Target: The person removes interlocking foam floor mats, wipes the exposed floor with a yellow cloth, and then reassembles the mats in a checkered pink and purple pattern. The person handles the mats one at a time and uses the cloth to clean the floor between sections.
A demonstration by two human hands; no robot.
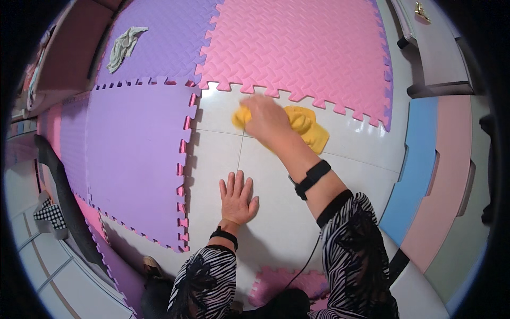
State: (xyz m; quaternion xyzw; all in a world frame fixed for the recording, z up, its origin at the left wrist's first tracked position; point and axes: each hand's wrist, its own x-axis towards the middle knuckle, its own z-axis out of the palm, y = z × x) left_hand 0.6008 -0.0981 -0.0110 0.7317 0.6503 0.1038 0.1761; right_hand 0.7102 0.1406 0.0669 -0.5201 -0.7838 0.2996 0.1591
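Observation:
My right hand (265, 117) is closed on a yellow cloth (308, 125), which lies bunched on the pale floor tiles (217, 151) just below the edge of the pink foam mat (295, 44). Part of the cloth sticks out to the left of my fingers, and the hand looks slightly blurred. My left hand (238, 201) rests palm down on the tiles with its fingers spread, holding nothing. To its left is a smooth purple foam mat (135, 159) with a toothed edge.
A crumpled whitish cloth (124, 48) lies on the textured purple mat (171, 36) at the upper left. Blue and pink drawer fronts (418, 159) stand at the right. A small pink mat piece (279, 283) is near my knees, with a thin black cable (305, 265) by it.

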